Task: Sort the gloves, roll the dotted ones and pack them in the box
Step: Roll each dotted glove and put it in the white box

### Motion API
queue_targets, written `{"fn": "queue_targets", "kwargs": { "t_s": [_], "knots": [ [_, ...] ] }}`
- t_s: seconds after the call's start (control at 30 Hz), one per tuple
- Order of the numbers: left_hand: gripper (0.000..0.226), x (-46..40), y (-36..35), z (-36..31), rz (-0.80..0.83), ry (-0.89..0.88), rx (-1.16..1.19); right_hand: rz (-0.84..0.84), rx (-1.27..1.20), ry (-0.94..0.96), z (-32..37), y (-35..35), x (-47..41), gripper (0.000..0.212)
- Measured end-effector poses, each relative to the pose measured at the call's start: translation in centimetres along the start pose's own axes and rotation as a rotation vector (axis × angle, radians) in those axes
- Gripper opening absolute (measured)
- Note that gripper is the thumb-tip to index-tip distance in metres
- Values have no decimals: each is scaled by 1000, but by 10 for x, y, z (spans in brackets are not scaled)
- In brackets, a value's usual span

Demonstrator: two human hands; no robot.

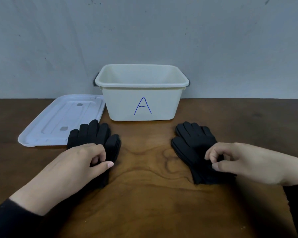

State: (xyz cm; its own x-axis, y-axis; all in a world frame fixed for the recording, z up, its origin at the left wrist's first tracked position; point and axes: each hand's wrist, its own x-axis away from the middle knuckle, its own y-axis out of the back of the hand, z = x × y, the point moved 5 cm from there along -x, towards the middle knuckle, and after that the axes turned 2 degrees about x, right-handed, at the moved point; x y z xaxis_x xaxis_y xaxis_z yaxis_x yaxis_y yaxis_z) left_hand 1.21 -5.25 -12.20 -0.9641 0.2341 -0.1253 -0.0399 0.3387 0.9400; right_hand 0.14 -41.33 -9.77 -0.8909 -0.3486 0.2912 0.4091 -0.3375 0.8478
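Two stacks of black gloves lie on the bench [144, 194], each with its long axis running away from the person, fingertips toward the box [141, 103] and cuffs near the body. The left hand [79, 162] pinches the inner edge of the left stack [93, 134], while the right hand [234, 160] pinches at the right stack [191, 140], so each pile sits directly under its own hand. The open box stands centred beyond both, about equally far from either hand; no dots are visible on either pile.

Two bare hands, left hand [79, 162], right hand [239, 162], black long sleeves [10, 219]
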Motion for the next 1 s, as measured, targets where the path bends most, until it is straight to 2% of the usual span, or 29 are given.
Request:
{"fn": "queue_targets", "kwargs": {
  "t_s": [0.1,0.3,0.4,0.43,0.5,0.57,0.67,0.7,0.8,0.9,1.0],
  "knots": [
    [27,0,-1,-1,-5,-8,4,-164,-71,-19,1,6,-2,16],
    [28,0,-1,0,-7,-20,27,-624,-196,19,14,22,-2,11],
    [29,0,-1,-1,-11,-25,44,-773,-293,15,17,26,4,10],
    [30,0,-1,-1,-13,-25,50,-814,-285,17,19,28,6,16],
    [31,1,0,-3,-24,-31,61,-859,-271,12,28,31,11,26],
    [31,1,3,-2,-49,-36,74,-886,-274,60,47,40,17,10],
    [34,0,6,-2,-95,-31,95,-657,-258,115,69,48,22,57],
    [35,0,7,-1,-111,-28,99,-616,-251,118,79,50,18,59],
    [39,0,9,1,-140,-15,116,-541,-257,161,114,57,-1,10],
    [43,0,13,3,-140,-3,103,-587,-255,162,132,65,-19,12],
    [48,1,20,5,-136,10,62,-817,-247,172,144,76,-22,9]
  ]
}}
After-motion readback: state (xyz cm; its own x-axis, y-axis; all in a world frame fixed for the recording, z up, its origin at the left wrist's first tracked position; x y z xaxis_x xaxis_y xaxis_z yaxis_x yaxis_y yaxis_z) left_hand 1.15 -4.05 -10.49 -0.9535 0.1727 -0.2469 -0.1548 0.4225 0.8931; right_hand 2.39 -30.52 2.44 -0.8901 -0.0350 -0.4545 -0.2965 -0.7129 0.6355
